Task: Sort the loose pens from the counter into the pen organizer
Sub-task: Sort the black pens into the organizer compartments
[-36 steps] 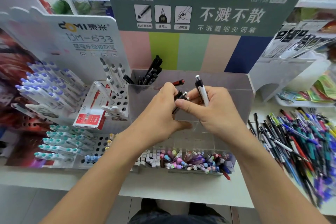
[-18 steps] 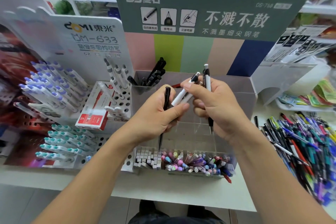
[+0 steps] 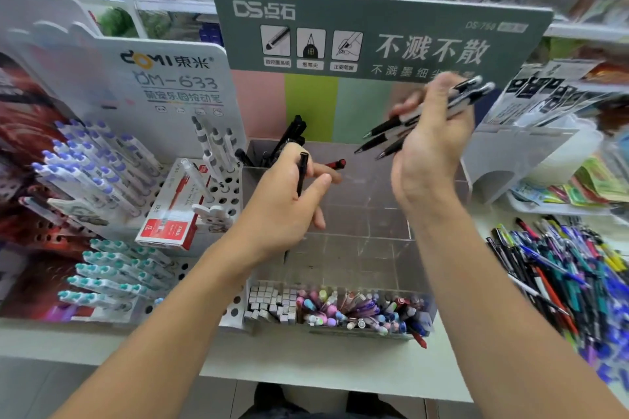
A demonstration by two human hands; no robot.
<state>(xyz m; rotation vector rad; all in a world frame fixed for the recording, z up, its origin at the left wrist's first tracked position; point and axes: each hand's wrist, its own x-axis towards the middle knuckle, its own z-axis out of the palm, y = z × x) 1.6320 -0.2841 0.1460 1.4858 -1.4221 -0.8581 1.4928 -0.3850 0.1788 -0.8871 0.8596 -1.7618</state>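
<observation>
My left hand (image 3: 286, 204) pinches 1 black pen (image 3: 301, 173) upright, over the organizer (image 3: 360, 235), near the back-left slot that holds black pens (image 3: 289, 138). My right hand (image 3: 432, 143) grips approx 3 black-and-white pens (image 3: 425, 116), raised above the organizer's right side. Front row looks full, but most middle slots look empty, and a big loose pile (image 3: 561, 275) waits on the table (image 3: 306, 367) at right. So early on, I'd say.
</observation>
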